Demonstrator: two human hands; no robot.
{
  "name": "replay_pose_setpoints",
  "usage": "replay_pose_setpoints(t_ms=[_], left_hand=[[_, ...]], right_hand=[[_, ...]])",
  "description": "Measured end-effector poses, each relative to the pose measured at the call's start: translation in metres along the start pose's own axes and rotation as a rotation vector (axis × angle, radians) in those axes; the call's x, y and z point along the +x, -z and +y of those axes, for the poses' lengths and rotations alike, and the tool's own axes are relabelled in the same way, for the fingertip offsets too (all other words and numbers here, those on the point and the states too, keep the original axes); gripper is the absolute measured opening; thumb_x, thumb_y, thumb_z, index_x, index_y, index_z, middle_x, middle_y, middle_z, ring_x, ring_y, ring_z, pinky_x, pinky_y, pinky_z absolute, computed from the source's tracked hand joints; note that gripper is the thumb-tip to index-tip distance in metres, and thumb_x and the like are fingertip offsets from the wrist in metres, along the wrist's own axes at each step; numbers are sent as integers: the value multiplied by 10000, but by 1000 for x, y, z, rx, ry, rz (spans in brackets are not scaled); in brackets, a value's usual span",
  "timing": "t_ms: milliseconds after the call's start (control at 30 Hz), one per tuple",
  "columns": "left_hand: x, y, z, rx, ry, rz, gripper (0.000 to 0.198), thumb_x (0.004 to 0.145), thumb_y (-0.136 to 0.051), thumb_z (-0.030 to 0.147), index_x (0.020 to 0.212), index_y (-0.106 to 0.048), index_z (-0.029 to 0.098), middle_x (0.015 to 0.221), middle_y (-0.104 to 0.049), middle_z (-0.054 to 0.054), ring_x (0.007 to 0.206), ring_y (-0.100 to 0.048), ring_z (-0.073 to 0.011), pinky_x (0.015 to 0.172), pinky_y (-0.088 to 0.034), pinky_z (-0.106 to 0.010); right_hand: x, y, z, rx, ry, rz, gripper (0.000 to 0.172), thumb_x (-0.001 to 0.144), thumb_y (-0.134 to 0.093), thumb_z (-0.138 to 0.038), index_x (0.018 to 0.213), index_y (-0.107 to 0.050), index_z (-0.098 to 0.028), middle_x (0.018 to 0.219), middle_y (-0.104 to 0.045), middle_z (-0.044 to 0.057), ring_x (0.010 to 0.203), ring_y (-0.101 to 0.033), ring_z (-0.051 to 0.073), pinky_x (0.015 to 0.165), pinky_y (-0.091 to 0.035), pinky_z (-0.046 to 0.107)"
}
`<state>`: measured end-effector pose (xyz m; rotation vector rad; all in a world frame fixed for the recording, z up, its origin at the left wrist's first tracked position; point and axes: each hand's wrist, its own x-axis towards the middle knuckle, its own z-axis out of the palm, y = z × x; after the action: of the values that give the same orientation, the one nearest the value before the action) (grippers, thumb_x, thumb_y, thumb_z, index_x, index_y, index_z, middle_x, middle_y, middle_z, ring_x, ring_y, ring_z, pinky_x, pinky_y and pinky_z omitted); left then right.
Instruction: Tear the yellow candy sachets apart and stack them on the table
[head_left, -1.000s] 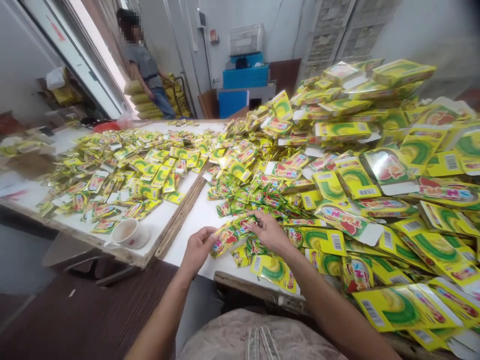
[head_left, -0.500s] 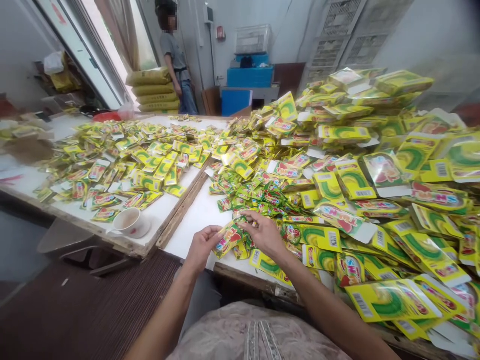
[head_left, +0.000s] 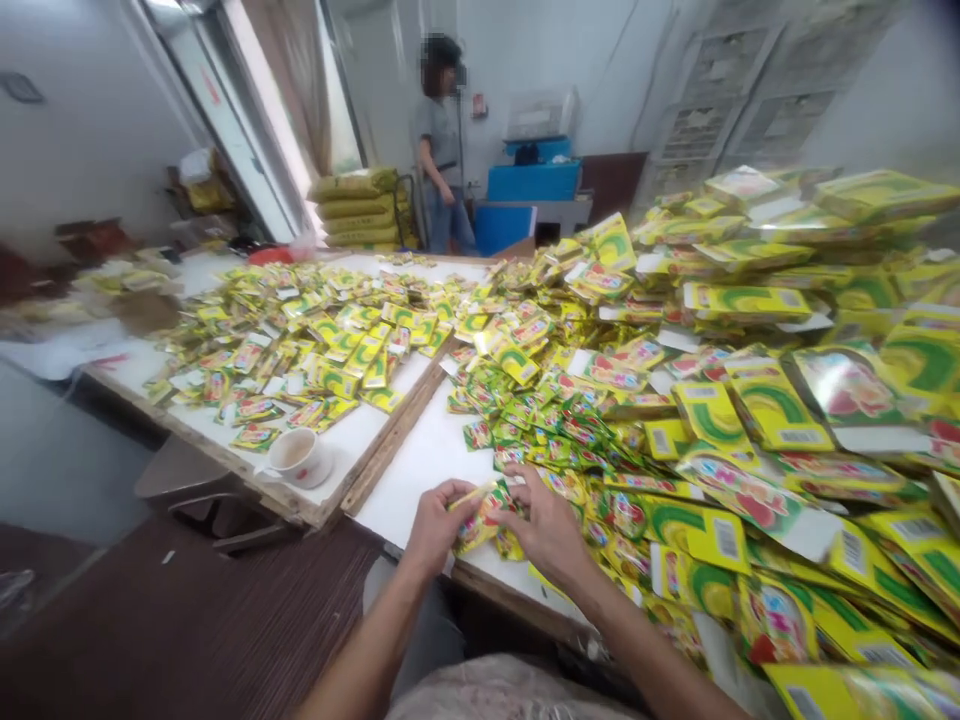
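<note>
Between my two hands, over the table's front edge, is a small yellow and green printed carton (head_left: 478,528) with red shapes and lettering, tilted up to the right. My left hand (head_left: 433,530) pinches its left end between thumb and fingers. At the carton's right end my right hand (head_left: 551,535) has thumb and fingers closed; whether a sachet is also between them is too blurred to tell. Small green sachets (head_left: 536,415) lie heaped just beyond my hands. A large pile of flat yellow cartons (head_left: 780,400) spreads to the right.
Many filled-looking cartons (head_left: 352,345) cover the left table, near a white cup (head_left: 300,458) of brownish liquid. A wooden strip (head_left: 405,430) runs between the tabletops. A stool (head_left: 180,480) stands below. At the back are a person (head_left: 442,150), stacked sacks (head_left: 356,210) and blue boxes (head_left: 532,182).
My view has turned left, so the scene sits further right. My hands stay on the carton, with the right fingers shifted at its end. The person at the back has moved right.
</note>
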<state>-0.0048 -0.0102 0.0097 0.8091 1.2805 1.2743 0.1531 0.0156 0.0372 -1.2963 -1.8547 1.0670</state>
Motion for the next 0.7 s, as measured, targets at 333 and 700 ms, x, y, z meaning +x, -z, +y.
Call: replay_pose_setpoints(t_ms=[333, 700], left_hand=[[2, -5, 8, 90, -76, -2, 267, 625, -732, 360, 720, -655, 123, 642, -628, -10, 584, -518, -108, 565, -392, -215], [-1, -1, 11, 69, 31, -184, 389, 523, -806, 310, 838, -681, 120, 736, -665, -27, 638, -560, -134, 626, -441, -236]], right_hand=[[9, -7, 7, 295, -86, -84, 410, 754, -522, -342, 1127, -414, -209, 644, -630, -30, 579, -590, 166, 561, -423, 279], [11, 0, 2, 182, 0, 84, 365, 733, -563, -326, 1071, -494, -207, 815, -685, 37, 751, -644, 199, 737, -485, 336]])
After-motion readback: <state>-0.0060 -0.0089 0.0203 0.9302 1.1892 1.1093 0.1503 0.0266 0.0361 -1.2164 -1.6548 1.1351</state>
